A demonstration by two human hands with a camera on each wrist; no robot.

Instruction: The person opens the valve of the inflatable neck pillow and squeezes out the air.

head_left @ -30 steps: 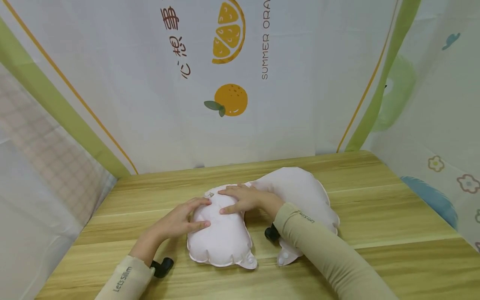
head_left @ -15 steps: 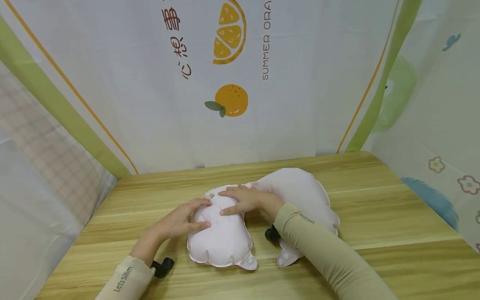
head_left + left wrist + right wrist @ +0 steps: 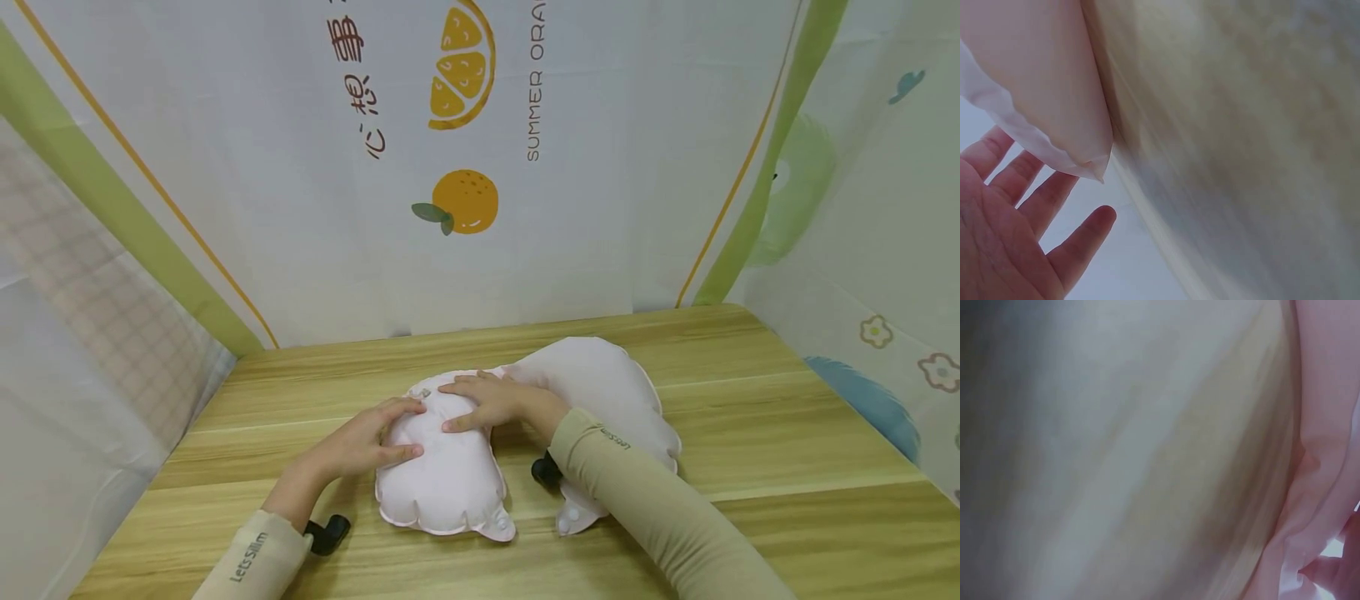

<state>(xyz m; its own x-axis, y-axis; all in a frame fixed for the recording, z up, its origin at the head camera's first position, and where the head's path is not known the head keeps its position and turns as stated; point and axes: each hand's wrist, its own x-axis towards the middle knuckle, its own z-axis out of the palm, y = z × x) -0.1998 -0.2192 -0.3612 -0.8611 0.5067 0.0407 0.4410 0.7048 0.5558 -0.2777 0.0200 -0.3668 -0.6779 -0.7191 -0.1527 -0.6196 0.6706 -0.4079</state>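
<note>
Woodgrain table (image 3: pixel 750 400), fruit-printed curtain (image 3: pixel 330 242) behind, bears a pale pillow (image 3: pixel 442 493) under left hand (image 3: pixel 363 439) and right hand (image 3: pixel 495 401), fingers (image 3: pixel 462 387) spread.

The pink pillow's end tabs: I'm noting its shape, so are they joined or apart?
Apart: in the head view, the left tab and right tab have table showing between them.

Wood-grain tabletop (image 3: pixel 780 425), yellow-brown with darker streaks; surface blurred in both wrist views. Behind it: white printed curtain (image 3: pixel 577 250), lightly creased, edged by green bands (image 3: pixel 142 229) on both sides. Prints: orange slice (image 3: pixel 461 73), whole orange (image 3: pixel 468 202) with two leaves, brown Chinese characters (image 3: pixel 356 83), vertical lettering (image 3: pixel 535 83) "SUMMER ORA", cut off at top. Left: whitish fabric with faint check pattern (image 3: pixel 82 267). Right: pale sheet with flower outlines (image 3: pixel 940 372), green figure (image 3: pixel 798 187), blue shape (image 3: pixel 862 404). Light soft, shadows faint.
</note>
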